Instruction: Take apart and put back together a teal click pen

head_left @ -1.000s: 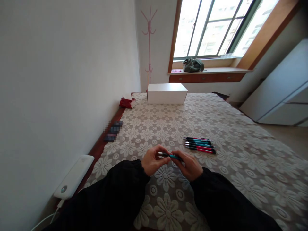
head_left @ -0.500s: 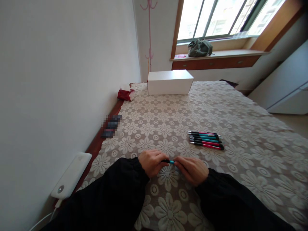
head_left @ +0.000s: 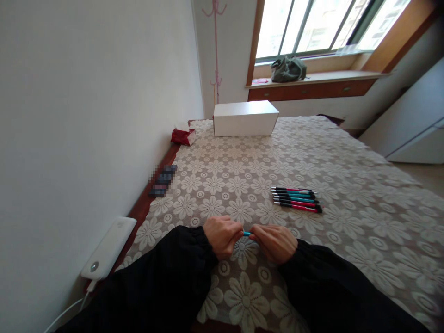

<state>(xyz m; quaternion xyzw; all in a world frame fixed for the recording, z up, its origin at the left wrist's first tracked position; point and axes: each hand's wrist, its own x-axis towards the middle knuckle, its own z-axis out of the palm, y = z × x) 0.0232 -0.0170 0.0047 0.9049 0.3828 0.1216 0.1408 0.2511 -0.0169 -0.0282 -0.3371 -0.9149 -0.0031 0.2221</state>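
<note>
Within two-handed grip, pen (head_left: 246,234): left hand (head_left: 224,236) closed round one end, right hand (head_left: 274,241) pinching other, short teal stretch between. Handling looks underway, pen not yet set down. Beyond grip, rightward, pens (head_left: 296,200) lie side by side; finished or waiting, cannot tell.

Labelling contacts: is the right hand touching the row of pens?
Apart. The head view plainly shows patterned cloth between the right hand and the row of pens.

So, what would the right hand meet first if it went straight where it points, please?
Probably the left hand, just across the short stretch of teal pen showing between it and the right hand.
</note>
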